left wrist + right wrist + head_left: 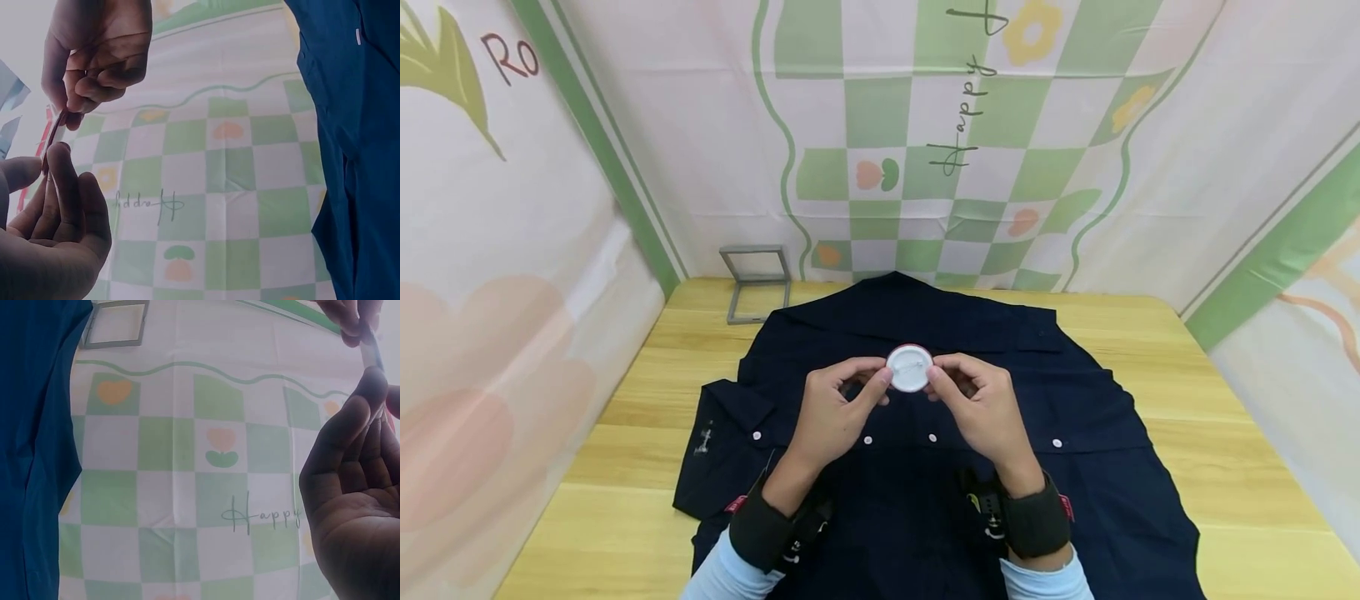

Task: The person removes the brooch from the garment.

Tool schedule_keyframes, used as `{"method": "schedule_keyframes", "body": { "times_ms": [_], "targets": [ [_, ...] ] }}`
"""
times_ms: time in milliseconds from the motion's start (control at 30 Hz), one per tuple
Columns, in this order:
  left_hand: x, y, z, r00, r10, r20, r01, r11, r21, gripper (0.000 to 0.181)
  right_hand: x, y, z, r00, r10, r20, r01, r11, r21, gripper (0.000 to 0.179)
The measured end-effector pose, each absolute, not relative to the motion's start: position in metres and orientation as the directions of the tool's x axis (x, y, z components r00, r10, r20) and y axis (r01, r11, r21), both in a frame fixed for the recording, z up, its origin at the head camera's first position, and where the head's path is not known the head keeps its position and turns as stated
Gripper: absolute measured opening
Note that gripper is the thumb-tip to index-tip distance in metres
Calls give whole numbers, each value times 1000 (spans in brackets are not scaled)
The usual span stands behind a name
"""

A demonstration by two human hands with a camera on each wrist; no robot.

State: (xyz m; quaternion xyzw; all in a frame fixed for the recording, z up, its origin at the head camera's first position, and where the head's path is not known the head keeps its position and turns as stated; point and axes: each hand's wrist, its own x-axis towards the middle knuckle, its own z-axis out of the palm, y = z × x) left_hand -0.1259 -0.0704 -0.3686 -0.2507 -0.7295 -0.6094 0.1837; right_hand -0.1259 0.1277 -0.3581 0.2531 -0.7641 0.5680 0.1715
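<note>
A round pin-back button badge (910,368) is held up between both hands over a dark navy shirt (902,517). Its white back, with a thin metal pin across it, faces the head camera, and a red rim shows along the top. The left hand (831,412) pinches its left edge between thumb and fingers. At the opposite edge, the right hand (983,408) pinches it likewise. Both wrist views show the badge nearly edge-on, so its front is hidden. The shirt lies spread out beneath, with several white buttons along it.
A grey hinged frame (752,248) stands opened at the table's back left. The light wood table (617,475) shows on both sides of the shirt. Behind it hangs a printed curtain (880,117) with green checks; more curtain encloses the left and right sides.
</note>
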Motion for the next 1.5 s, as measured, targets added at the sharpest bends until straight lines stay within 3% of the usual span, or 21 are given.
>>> {"method": "schedule_keyframes", "body": {
  "times_ms": [300, 533, 867, 1500],
  "targets": [
    [-125, -71, -367, -829, 103, 550, 559, 130, 819, 12, -125, 126, -359, -844, -193, 500, -533, 204, -821, 14],
    [-124, -74, -366, -816, 36, 576, 576, 114, 809, 12, -122, 119, -359, -889, -176, 423, -447, 128, -885, 23],
    [-123, -73, -365, -821, 46, 569, 570, 108, 815, 13, -118, 102, -356, -946, -164, 278, -288, 41, -957, 29],
    [-126, -69, -368, -790, 97, 605, 613, 111, 783, 12, -120, 100, -360, -950, -138, 280, -289, 54, -956, 20]
  ]
}}
